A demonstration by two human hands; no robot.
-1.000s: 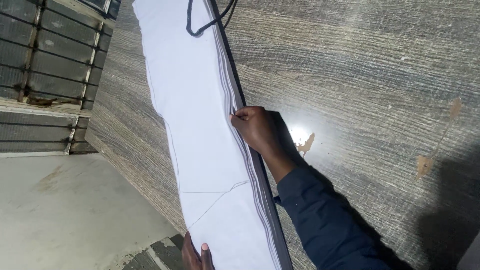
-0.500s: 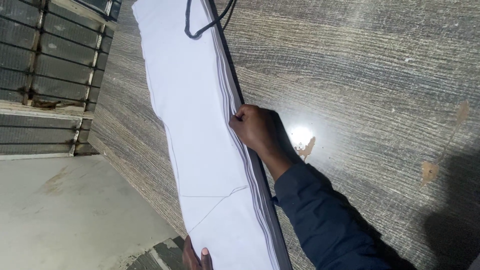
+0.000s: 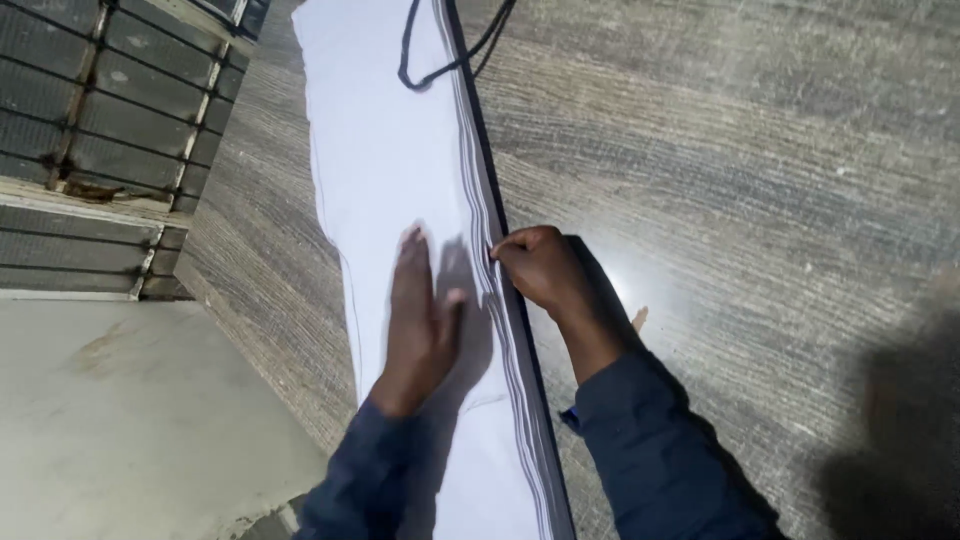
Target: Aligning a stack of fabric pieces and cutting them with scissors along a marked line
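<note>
A long white garment (image 3: 385, 160) with dark and grey side stripes lies folded lengthwise on a grey wood-grain table (image 3: 750, 170). A dark drawstring (image 3: 435, 60) loops at its far end. My left hand (image 3: 420, 320) lies flat, palm down, fingers together, on the white cloth. My right hand (image 3: 535, 270) pinches the striped edge of the garment just to the right of the left hand. Both arms wear dark blue sleeves.
The table's left edge runs diagonally past the garment. Beyond it lie a pale concrete floor (image 3: 120, 420) and dark slatted crates or shutters (image 3: 100, 120) at the upper left. A bright light reflection sits on the table beside my right wrist.
My left hand has come up from the garment's near end and now presses flat on the cloth beside my right hand. The right hand stays on the striped edge.
</note>
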